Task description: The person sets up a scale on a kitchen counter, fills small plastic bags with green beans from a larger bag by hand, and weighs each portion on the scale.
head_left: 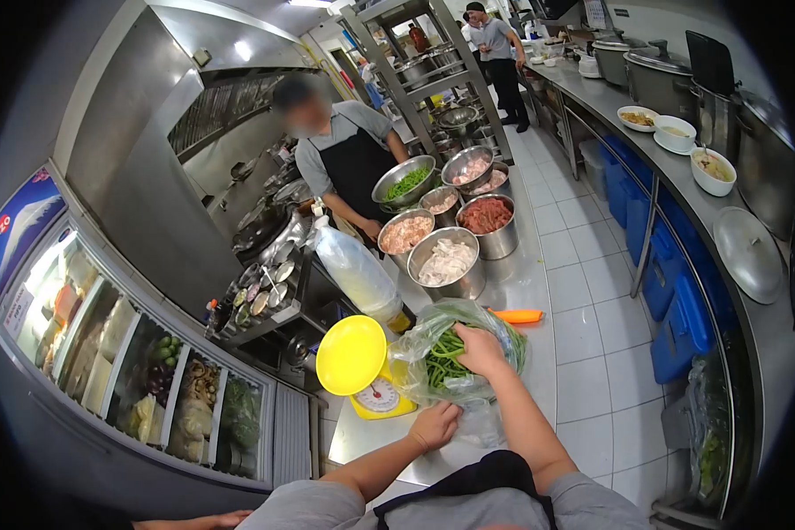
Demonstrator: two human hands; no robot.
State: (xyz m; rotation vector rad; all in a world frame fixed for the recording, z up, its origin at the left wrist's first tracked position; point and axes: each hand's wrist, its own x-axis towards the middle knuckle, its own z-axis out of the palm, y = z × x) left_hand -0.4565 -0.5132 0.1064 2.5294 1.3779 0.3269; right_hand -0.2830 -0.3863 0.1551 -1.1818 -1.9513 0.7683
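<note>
A clear plastic bag (406,353) of green beans (446,360) lies on the steel table (528,265). My right hand (480,351) reaches into the bag's opening, its fingers curled into the beans. At the bag's near edge, my left hand (435,425) has its fingers closed on the plastic. Left of the bag stands a yellow scale (380,396) with an empty-looking yellow pan (352,355) on top. An orange handle (516,315) sticks out from behind the bag on the right.
Steel pots of raw meat (449,265) and a bowl of chopped greens (403,187) stand farther up the table. A co-worker (344,155) is behind them. A wrapped bottle-shaped bundle (353,265) stands beyond the scale. On the right is a long counter (627,141).
</note>
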